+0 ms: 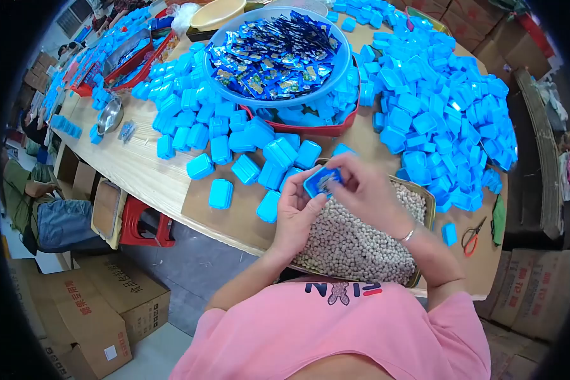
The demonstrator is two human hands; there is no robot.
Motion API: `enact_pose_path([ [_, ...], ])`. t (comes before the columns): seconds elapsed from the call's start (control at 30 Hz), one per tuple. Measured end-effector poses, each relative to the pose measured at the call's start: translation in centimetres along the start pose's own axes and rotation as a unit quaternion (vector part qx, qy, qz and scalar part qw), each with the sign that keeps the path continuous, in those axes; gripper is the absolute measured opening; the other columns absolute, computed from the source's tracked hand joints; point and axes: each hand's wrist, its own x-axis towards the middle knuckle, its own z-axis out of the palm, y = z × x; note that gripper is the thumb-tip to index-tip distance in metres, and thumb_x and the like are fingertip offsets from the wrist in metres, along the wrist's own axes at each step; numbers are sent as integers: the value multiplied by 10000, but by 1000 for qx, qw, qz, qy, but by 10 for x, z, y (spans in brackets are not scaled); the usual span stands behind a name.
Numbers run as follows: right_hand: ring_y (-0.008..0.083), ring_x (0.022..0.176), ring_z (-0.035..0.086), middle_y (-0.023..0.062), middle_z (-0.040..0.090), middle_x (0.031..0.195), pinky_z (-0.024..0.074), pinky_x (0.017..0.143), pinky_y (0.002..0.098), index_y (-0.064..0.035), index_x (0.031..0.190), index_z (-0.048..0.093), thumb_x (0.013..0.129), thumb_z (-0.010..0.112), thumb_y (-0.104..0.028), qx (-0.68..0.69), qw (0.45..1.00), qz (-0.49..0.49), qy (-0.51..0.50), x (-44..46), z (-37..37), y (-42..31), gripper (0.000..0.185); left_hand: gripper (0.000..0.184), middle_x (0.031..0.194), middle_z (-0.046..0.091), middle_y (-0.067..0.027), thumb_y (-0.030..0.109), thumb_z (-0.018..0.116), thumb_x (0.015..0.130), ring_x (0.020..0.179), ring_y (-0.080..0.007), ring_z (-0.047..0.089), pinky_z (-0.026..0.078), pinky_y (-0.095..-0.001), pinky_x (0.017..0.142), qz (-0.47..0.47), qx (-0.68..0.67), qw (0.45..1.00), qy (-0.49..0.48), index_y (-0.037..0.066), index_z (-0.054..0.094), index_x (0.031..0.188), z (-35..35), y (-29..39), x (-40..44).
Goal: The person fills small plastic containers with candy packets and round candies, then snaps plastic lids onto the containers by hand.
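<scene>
My left hand (296, 208) is wrapped round a small open blue plastic box (311, 185), tilted so that its inside faces up. At the box's mouth my right hand (368, 193) has its fingers pinched together, partly blurred. Something small and greyish shows at those fingertips, too unclear to name. Below both hands lies a tray (430, 221) filled with small pale round pellets (361, 247). Several closed blue boxes (245, 169) lie scattered on the table to the left of my left hand.
A blue basin (216, 85) of shiny blue packets (272, 54) rests on a red crate (335, 129). Open blue boxes (424, 114) are heaped at right, near orange-handled scissors (471, 239). A person (63, 218) sits at left by a red stool (142, 225); cartons (82, 310) stand below.
</scene>
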Motion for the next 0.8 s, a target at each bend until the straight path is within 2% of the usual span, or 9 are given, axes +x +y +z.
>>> enact_pose_path([
  [0.17, 155, 612, 496, 21, 586, 812, 410, 553, 283, -95, 949, 678, 762, 708, -45, -103, 953, -249, 137, 54, -19, 5, 196, 464, 1288, 531, -117, -11, 575, 902, 1093, -200, 572, 498, -317, 916, -62, -73, 995, -3, 40, 417, 1336, -5, 0, -1],
  [0.3, 313, 667, 590, 59, 667, 828, 473, 612, 403, -87, 876, 668, 843, 619, -221, -398, 868, -199, 222, 182, -31, 48, 146, 450, 1232, 562, -126, -13, 583, 895, 1052, -209, 598, 519, -319, 901, -87, -150, 985, -11, 50, 435, 1315, -9, 3, 5],
  [0.33, 217, 601, 554, 44, 617, 753, 437, 552, 336, -81, 932, 658, 834, 633, -160, -444, 860, -166, 189, 211, -27, 55, 129, 430, 1204, 578, -128, -15, 588, 889, 1027, -212, 611, 534, -319, 882, -87, -169, 982, -22, 48, 451, 1292, -8, 3, 4],
  [0.4, 420, 744, 644, 223, 678, 807, 521, 699, 460, 0, 761, 682, 711, 637, -186, -417, 895, -140, 68, 250, -23, 61, 197, 414, 1190, 584, -127, -16, 591, 887, 1014, -211, 616, 542, -318, 868, -94, -158, 983, -22, 45, 460, 1275, -7, 2, 0],
  [0.53, 418, 704, 625, 209, 670, 777, 505, 677, 469, -8, 755, 671, 719, 596, -142, -387, 908, -159, -4, 272, -23, 65, 158, 367, 1148, 603, -124, -19, 599, 881, 977, -210, 630, 563, -313, 827, -80, -135, 987, -35, 38, 485, 1225, -7, 2, 4],
  [0.67, 408, 673, 612, 192, 659, 742, 495, 645, 472, 4, 765, 665, 726, 577, -115, -367, 917, -143, 68, 265, -33, 85, 153, 317, 1123, 614, -128, -11, 610, 880, 950, -199, 635, 576, -309, 789, -61, 43, 997, -36, 27, 499, 1174, -1, -2, 2],
  [0.73, 405, 654, 601, 177, 645, 712, 493, 624, 461, -2, 768, 657, 731, 591, -139, -376, 896, -215, 100, 200, -55, 55, 156, 309, 1122, 613, -127, -5, 608, 885, 947, -194, 633, 575, -309, 791, -71, 38, 996, -30, 28, 499, 1173, 0, -3, 3],
  [0.77, 359, 599, 573, 142, 618, 668, 481, 595, 425, -16, 748, 634, 732, 611, -174, -238, 941, -199, 135, 164, -58, 38, 160, 302, 1120, 611, -127, 1, 605, 890, 943, -190, 632, 575, -310, 793, -79, 35, 996, -19, 29, 498, 1171, 0, -3, 3],
  [0.8, 222, 590, 518, 66, 571, 680, 422, 556, 330, -46, 884, 634, 777, 621, -116, -75, 984, -136, 89, 119, -57, 27, 128, 294, 1118, 610, -126, 7, 602, 895, 940, -186, 630, 574, -310, 795, -88, 32, 996, -7, 31, 498, 1169, -1, -2, 3],
])
